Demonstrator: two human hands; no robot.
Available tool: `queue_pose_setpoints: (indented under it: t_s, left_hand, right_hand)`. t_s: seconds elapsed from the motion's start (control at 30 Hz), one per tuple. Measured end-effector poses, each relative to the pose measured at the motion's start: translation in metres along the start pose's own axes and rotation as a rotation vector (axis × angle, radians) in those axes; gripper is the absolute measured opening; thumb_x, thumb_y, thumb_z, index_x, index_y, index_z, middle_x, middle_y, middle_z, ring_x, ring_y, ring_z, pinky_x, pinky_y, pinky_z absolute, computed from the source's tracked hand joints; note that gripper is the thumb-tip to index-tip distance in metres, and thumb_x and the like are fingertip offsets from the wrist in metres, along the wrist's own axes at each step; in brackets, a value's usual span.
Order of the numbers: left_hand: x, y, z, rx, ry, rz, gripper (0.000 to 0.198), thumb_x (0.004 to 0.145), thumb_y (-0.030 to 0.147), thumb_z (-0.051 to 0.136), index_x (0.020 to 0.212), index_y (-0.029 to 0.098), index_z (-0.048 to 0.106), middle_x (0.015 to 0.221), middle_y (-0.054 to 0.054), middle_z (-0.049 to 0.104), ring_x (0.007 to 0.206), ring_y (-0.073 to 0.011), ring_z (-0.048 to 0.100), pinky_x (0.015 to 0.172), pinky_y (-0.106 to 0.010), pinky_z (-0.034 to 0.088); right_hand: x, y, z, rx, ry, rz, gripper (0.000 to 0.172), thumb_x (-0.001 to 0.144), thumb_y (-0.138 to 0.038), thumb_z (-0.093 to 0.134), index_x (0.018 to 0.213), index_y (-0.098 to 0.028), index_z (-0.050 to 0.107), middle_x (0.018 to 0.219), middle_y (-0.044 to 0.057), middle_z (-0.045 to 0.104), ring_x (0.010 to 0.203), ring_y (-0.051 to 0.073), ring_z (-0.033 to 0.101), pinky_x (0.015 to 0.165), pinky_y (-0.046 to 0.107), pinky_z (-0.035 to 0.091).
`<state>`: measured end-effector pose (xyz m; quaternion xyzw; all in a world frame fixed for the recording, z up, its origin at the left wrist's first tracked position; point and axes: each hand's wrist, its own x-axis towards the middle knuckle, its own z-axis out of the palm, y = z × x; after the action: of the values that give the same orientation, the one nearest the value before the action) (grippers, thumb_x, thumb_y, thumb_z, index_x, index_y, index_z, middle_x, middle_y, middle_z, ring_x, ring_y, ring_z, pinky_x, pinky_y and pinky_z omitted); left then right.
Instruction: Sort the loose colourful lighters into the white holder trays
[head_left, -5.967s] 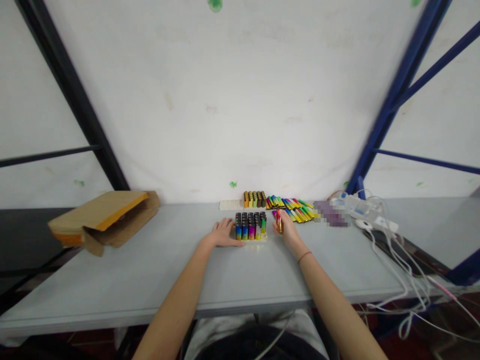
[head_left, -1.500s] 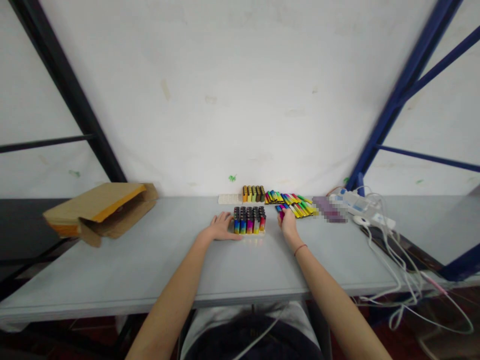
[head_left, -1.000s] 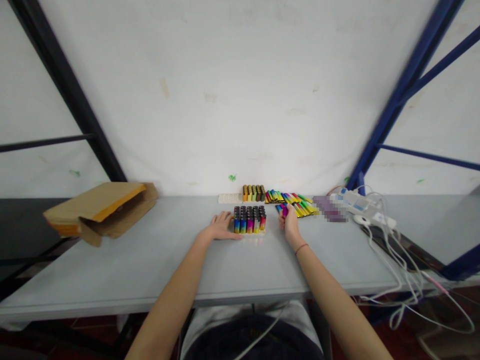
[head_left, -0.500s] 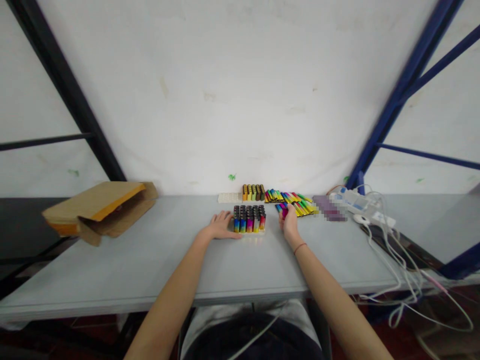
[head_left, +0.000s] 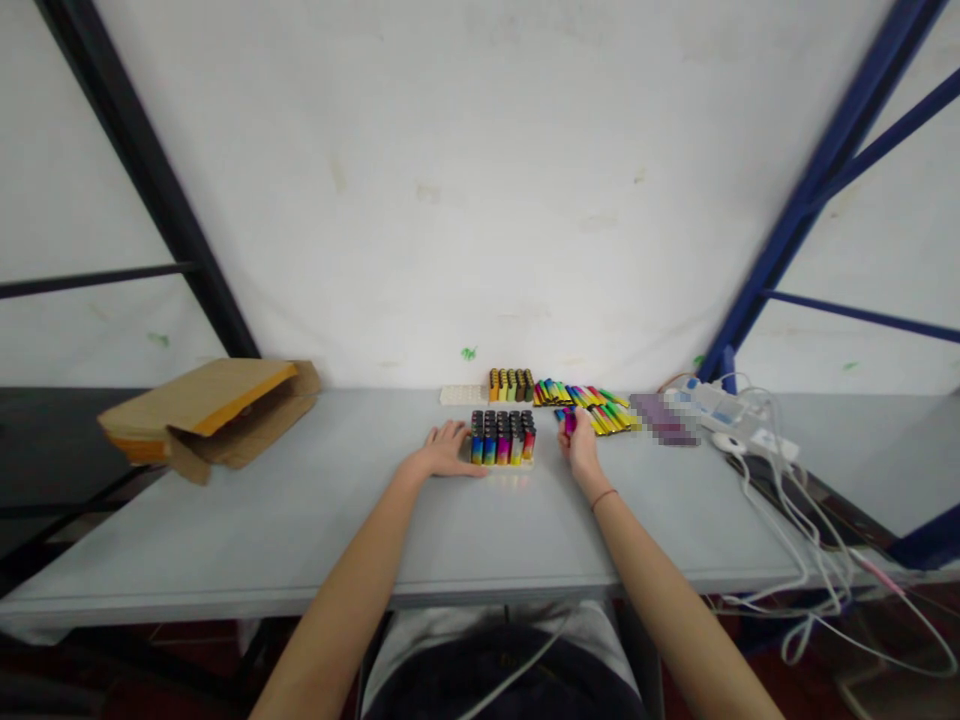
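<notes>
A white tray (head_left: 504, 466) packed with upright rainbow-coloured lighters (head_left: 501, 440) stands mid-table. My left hand (head_left: 448, 452) lies flat on the table, fingers spread, touching the tray's left side. My right hand (head_left: 578, 449) sits just right of the tray, fingers closed round a pink-purple lighter (head_left: 569, 423) held upright. Behind it lies a heap of loose coloured lighters (head_left: 589, 404).
A second white tray (head_left: 463, 395) with a row of orange-brown lighters (head_left: 511, 384) stands by the wall. An open cardboard box (head_left: 206, 412) lies at the left. A power strip (head_left: 712, 407) and white cables (head_left: 780, 500) sprawl at the right, near a blue rack post (head_left: 795, 200).
Six seconds ago my right hand held a reddish lighter beside the tray. It then reached into the loose heap and now holds a pink-purple one upright. My left hand has stayed put.
</notes>
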<state>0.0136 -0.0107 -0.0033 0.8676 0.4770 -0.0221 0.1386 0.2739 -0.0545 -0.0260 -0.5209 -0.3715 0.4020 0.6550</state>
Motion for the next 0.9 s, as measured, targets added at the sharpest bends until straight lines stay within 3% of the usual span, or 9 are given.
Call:
queue_pose_setpoints:
  t_s: [0.2, 0.43, 0.73, 0.9]
  left_hand:
    - [0.0, -0.002, 0.001, -0.005, 0.003, 0.003, 0.11, 0.063, 0.08, 0.054, 0.148, 0.013, 0.028, 0.157, -0.016, 0.018, 0.146, -0.034, 0.006, 0.116, -0.051, 0.006]
    - [0.002, -0.003, 0.002, -0.004, 0.007, 0.006, 0.11, 0.063, 0.08, 0.055, 0.147, 0.015, 0.028, 0.157, -0.016, 0.018, 0.145, -0.0343, 0.007, 0.116, -0.052, 0.007]
    - [-0.002, 0.002, -0.002, -0.001, -0.002, -0.001, 0.107, 0.064, 0.079, 0.055, 0.148, 0.017, 0.028, 0.157, -0.015, 0.019, 0.145, -0.0342, 0.007, 0.116, -0.051, 0.006]
    - [-0.001, 0.001, -0.001, -0.008, 0.007, 0.0, 0.11, 0.063, 0.079, 0.056, 0.149, 0.015, 0.025, 0.157, -0.015, 0.017, 0.145, -0.0345, 0.007, 0.116, -0.051, 0.006]
  right_hand:
    - [-0.006, -0.012, -0.001, -0.037, -0.232, -0.169, 0.045, 0.071, -0.065, 0.062, 0.071, -0.022, 0.047, 0.057, -0.003, 0.048, 0.052, 0.012, 0.046, 0.048, 0.024, 0.035]
    - [-0.014, -0.023, -0.014, -0.029, -0.503, -0.107, 0.037, 0.07, -0.052, 0.072, 0.082, -0.017, 0.066, 0.06, -0.002, 0.05, 0.055, 0.011, 0.045, 0.054, 0.026, 0.035]
    - [-0.014, -0.023, -0.016, -0.199, -0.547, -0.133, 0.037, 0.066, -0.038, 0.077, 0.097, -0.017, 0.07, 0.079, 0.002, 0.067, 0.062, 0.013, 0.056, 0.062, 0.028, 0.046]
    - [-0.013, -0.02, -0.015, -0.218, -0.575, -0.127, 0.038, 0.065, -0.037, 0.078, 0.096, -0.016, 0.072, 0.072, 0.002, 0.065, 0.061, 0.012, 0.053, 0.062, 0.027, 0.045]
